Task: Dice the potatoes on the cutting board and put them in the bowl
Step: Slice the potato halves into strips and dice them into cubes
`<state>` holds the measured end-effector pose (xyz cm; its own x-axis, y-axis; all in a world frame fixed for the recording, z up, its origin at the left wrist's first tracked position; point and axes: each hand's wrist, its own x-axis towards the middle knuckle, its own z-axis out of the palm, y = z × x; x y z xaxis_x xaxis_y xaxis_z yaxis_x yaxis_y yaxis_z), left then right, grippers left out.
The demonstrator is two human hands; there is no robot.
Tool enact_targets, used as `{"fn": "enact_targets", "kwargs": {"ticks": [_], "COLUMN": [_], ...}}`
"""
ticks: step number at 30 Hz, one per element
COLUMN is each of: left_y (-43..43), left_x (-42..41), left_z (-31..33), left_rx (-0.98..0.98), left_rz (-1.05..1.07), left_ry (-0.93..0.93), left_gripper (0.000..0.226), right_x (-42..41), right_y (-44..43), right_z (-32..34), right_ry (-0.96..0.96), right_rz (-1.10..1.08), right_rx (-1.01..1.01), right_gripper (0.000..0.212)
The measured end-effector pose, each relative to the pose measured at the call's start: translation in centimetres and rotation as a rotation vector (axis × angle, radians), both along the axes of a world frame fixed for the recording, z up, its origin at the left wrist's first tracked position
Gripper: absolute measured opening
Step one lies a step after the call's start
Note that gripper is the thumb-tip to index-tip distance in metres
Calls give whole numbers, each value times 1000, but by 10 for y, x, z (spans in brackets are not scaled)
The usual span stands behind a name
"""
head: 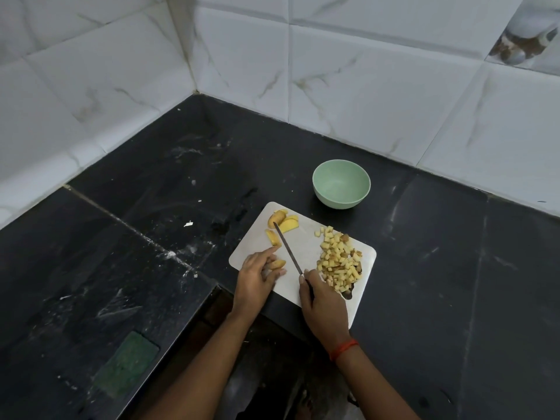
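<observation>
A white cutting board (306, 247) lies on the black counter. A heap of diced potato (339, 262) covers its right side. Several potato wedges (281, 222) lie at its far left corner. My left hand (257, 277) holds one potato wedge (277, 264) down against the board's left side with its fingers. My right hand (321, 304) grips the handle of a knife (288, 250), whose thin blade points away toward the far wedges. A pale green bowl (341, 184) stands empty just beyond the board.
The black stone counter (439, 268) meets white tiled walls (363, 86) at the back and left. A green scouring pad (127, 363) lies near the front left. The counter edge steps inward at my forearms. White crumbs (188, 224) dot the counter's left part.
</observation>
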<state>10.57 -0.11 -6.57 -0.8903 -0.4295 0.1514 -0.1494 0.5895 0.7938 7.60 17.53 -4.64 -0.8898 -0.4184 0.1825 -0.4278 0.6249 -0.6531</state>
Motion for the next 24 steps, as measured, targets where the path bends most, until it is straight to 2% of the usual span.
{"fn": "enact_targets", "kwargs": {"ticks": [4, 6, 19, 24], "left_y": [0, -1, -1, 3], "left_x": [0, -1, -1, -5], "left_z": [-4, -6, -4, -6], "left_rx": [-119, -132, -103, -116], "left_rz": [62, 65, 80, 124], "left_ry": [-1, -23, -1, -10], "left_gripper": [21, 14, 12, 6], "right_x": [14, 19, 9, 23], "right_y": [2, 1, -11, 13], "right_z": [-2, -3, 10, 7], "right_ry": [-55, -70, -105, -108], "right_rz": [26, 39, 91, 155], "right_rx": [157, 212, 301, 393], "right_gripper": [17, 16, 13, 14]}}
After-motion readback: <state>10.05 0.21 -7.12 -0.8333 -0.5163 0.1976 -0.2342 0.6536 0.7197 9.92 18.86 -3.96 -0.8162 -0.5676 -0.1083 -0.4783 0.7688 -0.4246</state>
